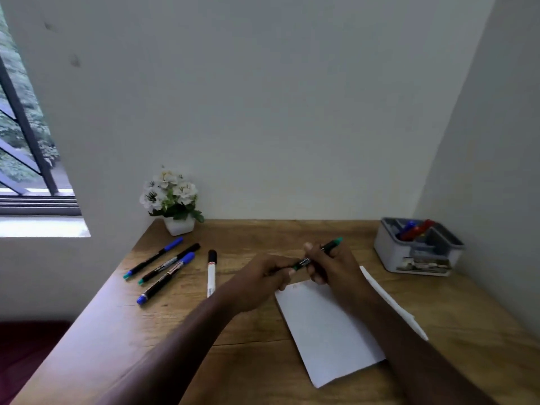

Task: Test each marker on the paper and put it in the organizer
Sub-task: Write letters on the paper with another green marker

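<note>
A green marker (317,255) is held above the far edge of the paper (324,325), its long axis running from lower left to upper right. The barrel is gripped by the right hand (330,264); the near end is pinched by the left hand (263,280), perhaps at the cap. The organizer (394,252) lies well apart, nearer the right hand.
</note>
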A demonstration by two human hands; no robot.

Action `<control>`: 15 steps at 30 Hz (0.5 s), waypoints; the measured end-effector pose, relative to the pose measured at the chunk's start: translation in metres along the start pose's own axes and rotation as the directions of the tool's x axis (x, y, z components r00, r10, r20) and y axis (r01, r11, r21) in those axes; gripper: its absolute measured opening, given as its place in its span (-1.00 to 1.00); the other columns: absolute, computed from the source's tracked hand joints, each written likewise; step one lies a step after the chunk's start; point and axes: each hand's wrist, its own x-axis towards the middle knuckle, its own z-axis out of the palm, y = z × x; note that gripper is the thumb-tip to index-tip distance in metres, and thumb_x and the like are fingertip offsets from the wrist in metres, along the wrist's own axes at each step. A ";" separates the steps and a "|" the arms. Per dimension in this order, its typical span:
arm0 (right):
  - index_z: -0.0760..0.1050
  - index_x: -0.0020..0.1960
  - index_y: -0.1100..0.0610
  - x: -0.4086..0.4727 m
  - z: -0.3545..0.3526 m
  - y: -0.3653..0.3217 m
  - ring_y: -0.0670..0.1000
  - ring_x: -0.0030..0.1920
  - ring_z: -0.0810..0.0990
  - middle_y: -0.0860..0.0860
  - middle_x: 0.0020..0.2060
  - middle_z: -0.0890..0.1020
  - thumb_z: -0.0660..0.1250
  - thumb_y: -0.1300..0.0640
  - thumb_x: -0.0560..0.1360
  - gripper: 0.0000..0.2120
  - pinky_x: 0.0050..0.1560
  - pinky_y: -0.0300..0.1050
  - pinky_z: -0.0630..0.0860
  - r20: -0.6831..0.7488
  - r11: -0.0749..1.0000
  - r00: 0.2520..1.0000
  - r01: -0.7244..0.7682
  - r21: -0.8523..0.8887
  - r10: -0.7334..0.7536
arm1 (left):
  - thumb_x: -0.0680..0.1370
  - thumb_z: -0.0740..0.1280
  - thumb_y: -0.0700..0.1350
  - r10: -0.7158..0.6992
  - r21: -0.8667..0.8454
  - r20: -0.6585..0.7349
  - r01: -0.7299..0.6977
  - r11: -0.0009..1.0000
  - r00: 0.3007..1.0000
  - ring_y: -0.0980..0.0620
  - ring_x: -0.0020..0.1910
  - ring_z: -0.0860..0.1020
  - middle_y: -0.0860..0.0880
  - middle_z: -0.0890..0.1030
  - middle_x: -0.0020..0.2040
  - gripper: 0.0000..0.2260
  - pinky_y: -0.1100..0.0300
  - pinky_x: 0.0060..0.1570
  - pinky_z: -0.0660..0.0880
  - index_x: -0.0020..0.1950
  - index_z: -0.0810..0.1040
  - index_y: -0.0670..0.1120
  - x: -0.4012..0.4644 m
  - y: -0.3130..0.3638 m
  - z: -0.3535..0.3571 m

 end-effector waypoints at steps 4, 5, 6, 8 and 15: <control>0.57 -0.28 0.20 0.004 -0.011 -0.004 0.04 -0.51 0.45 0.17 -0.43 0.56 0.37 0.02 0.51 -0.71 -0.46 -0.18 0.35 0.029 0.996 1.000 0.005 0.091 -0.008 | 0.65 0.24 -0.12 -0.075 -0.058 0.062 0.079 0.995 0.995 0.12 -0.22 0.45 0.13 0.50 -0.28 -0.74 0.16 -0.13 0.40 0.24 0.59 0.15 0.014 -0.003 -0.011; 0.58 -0.28 0.19 0.005 -0.015 -0.005 0.04 -0.50 0.46 0.16 -0.43 0.55 0.37 0.03 0.51 -0.72 -0.46 -0.18 0.36 0.018 0.992 1.000 -0.012 0.126 0.010 | 0.64 0.24 -0.13 -0.085 -0.066 0.098 0.092 0.994 0.992 0.15 -0.20 0.45 0.17 0.52 -0.27 -0.71 0.19 -0.11 0.41 0.32 0.55 0.13 0.015 -0.003 -0.013; 0.60 -0.29 0.17 0.006 -0.020 -0.006 0.04 -0.49 0.46 0.14 -0.44 0.55 0.37 0.04 0.51 -0.73 -0.45 -0.18 0.37 -0.008 0.984 0.999 -0.029 0.175 0.031 | 0.64 0.24 -0.13 -0.094 -0.067 0.141 0.105 0.992 0.985 0.18 -0.19 0.46 0.21 0.52 -0.26 -0.67 0.25 -0.10 0.42 0.37 0.50 0.13 0.015 -0.002 -0.015; 0.60 -0.33 0.14 0.009 -0.031 -0.007 0.02 -0.51 0.46 0.10 -0.47 0.53 0.37 0.07 0.50 -0.74 -0.46 -0.18 0.37 -0.058 0.967 0.997 -0.029 0.254 0.045 | 0.65 0.22 -0.15 -0.109 -0.054 0.185 0.121 0.991 0.977 0.23 -0.20 0.46 0.23 0.53 -0.26 -0.69 0.40 -0.12 0.41 0.36 0.50 0.10 0.013 -0.001 -0.014; 0.30 -0.33 0.16 0.006 -0.051 0.003 -0.02 -0.51 0.32 0.06 -0.51 0.41 0.40 0.36 0.49 -0.65 -0.42 -0.11 0.18 -0.199 0.967 0.979 0.098 0.236 -0.051 | 0.64 0.23 -0.13 -0.163 -0.017 -0.243 0.163 0.986 0.956 0.28 -0.34 0.48 0.04 0.55 -0.27 -0.85 0.47 -0.27 0.40 0.00 0.59 0.02 0.025 -0.026 0.002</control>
